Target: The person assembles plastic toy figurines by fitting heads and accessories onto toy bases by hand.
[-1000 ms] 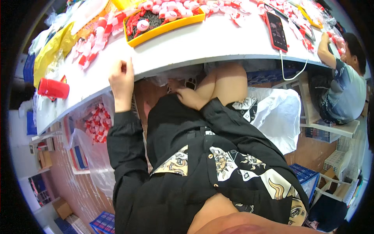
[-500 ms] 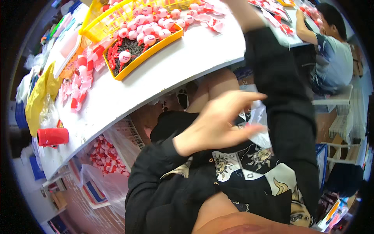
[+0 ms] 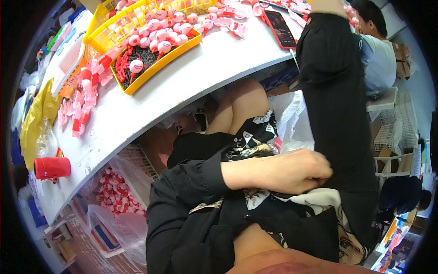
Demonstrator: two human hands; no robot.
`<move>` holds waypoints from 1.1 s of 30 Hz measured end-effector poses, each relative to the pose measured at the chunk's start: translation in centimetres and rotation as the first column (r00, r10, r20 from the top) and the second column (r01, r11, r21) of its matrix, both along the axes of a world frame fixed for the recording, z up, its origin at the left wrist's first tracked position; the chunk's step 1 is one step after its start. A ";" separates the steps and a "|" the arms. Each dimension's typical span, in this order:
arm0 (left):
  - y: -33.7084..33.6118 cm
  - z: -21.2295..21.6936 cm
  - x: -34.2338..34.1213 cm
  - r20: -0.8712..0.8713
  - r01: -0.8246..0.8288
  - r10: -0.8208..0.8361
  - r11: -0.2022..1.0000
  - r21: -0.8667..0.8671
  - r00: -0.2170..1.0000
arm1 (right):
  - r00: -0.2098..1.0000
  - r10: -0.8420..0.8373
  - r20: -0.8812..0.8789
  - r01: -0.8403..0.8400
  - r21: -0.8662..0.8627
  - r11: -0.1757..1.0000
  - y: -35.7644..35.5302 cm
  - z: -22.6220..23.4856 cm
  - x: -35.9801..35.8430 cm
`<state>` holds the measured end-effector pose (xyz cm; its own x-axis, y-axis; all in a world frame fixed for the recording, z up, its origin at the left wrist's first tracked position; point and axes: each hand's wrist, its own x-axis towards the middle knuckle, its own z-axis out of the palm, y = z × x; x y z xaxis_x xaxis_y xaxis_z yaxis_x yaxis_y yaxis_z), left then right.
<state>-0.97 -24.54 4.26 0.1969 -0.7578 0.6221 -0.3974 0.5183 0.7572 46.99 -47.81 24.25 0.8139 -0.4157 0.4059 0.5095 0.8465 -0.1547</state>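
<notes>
My left hand is closed, its fingers curled in against the black right sleeve and the patterned shirt below it. What the fingers hold, if anything, is hidden. My right arm reaches up over the table, and only the wrist end of my right hand shows at the top edge; its fingers are out of view. Beside that arm, a phone with a red case lies on the white table, with a pale cable running off the edge.
On the table stand a yellow tray of black pins and round pink-and-red pieces, a yellow basket and a red cylinder. Below is a bag of similar pieces. Another person sits at the right.
My left hand has gone from spread fingers to a closed fist, moving lower and right against the sleeve. The right arm has shifted right, and the phone has come into sight.
</notes>
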 end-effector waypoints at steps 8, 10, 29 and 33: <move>2.8 -2.2 3.3 -0.129 0.171 -0.118 0.802 0.573 0.985 | 0.503 0.473 0.723 0.000 -0.548 0.837 24.5 -11.2 -20.7; 9.0 2.5 5.5 0.186 -0.220 0.117 0.503 0.836 0.976 | 0.426 0.469 0.774 0.286 -0.607 0.742 32.4 -14.6 -34.8; 32.6 20.6 23.0 0.911 -0.448 -0.175 -0.825 -0.343 -0.375 | 0.716 0.495 0.492 0.081 -0.763 0.642 36.5 -10.8 -54.0; 43.2 26.8 21.6 0.829 -0.531 0.381 -0.839 0.123 -0.410 | 0.694 0.405 0.595 0.103 -0.640 0.762 35.0 -13.0 -55.9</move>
